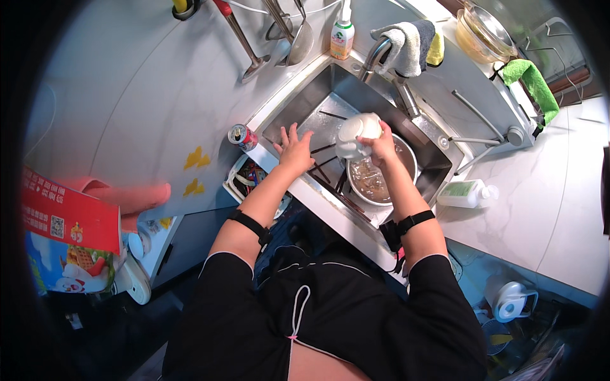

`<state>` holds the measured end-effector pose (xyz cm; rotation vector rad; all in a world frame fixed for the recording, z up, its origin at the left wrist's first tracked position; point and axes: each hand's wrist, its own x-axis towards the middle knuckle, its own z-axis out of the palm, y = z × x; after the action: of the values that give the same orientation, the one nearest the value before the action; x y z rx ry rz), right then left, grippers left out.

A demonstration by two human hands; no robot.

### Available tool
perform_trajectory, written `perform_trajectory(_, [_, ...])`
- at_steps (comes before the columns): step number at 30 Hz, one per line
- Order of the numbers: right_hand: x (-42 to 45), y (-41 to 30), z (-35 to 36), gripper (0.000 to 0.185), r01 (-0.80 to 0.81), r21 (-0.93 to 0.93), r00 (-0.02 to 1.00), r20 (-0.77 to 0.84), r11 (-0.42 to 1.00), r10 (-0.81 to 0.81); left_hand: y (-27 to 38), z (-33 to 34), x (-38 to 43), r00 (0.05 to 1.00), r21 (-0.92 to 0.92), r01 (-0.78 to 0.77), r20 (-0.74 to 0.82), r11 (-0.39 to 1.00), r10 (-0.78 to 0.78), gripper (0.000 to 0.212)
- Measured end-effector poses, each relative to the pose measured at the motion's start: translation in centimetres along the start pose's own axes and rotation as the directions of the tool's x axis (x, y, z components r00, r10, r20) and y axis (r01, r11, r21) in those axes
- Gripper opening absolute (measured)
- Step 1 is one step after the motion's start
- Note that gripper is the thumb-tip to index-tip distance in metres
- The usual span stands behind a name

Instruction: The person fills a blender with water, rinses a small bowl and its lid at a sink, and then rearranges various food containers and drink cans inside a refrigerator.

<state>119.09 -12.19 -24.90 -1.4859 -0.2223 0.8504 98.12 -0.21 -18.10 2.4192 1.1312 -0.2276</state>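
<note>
My right hand grips a white bowl, tilted with its underside showing; whether a second bowl is nested with it I cannot tell. It is held above a round metal basin of murky water, inside the stainless steel sink. My left hand is empty, fingers spread, over the sink's front left rim. Several dark chopsticks lie on the sink floor between my left hand and the basin. More sticks or utensils rest near the front wall, partly shadowed.
A drink can stands at the sink's left corner, above a small bin. Cloths drape over the faucet. A pump bottle stands behind. On the right counter, a white bottle lies sideways.
</note>
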Motion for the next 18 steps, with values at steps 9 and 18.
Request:
perform_trajectory(9, [-1.3,-1.0,0.3,0.061,0.073,-0.769,0.939,-0.162,0.635,-0.305,-2.6,2.9,2.5,0.990,-0.039,-0.131,-0.046,0.991,0.129,0.064])
perform_trajectory(18, [-2.3,-5.9,0.1,0.084,-0.146,0.386,0.912,0.410,0.911,-0.027,-1.2,-2.3,2.9,0.935,-0.848,-0.287,-0.348,0.445,-0.062,0.055])
